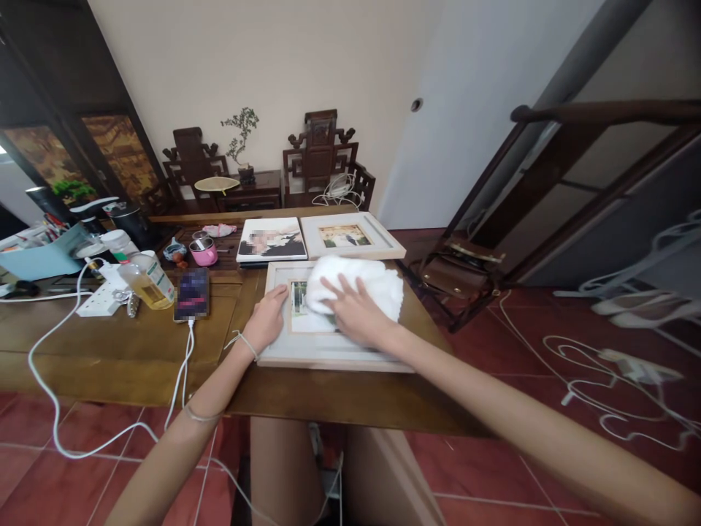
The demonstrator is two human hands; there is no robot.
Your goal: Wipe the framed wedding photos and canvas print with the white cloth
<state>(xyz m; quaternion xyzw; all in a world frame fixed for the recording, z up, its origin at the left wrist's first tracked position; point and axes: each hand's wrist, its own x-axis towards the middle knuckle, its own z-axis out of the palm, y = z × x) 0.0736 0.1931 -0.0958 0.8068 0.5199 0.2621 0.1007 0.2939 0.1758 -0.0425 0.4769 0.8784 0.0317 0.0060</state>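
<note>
A white-framed picture (pixel 307 354) lies flat on the wooden table (pixel 136 351) in front of me. My left hand (pixel 268 318) rests on its left edge, fingers stretched flat against the frame. My right hand (pixel 355 313) lies palm down, fingers spread, pressing a white cloth (pixel 361 281) onto the glass of the picture. The cloth covers the upper right part of the frame.
Two more pictures lie behind: an unframed print (pixel 272 239) and a white-framed one (pixel 350 236). A phone (pixel 192 294) on a white cable, a bottle of yellow liquid (pixel 147 281), a power strip (pixel 101 298) and a pink cup (pixel 204 252) sit on the left. Cables trail over the red tiled floor (pixel 602 380).
</note>
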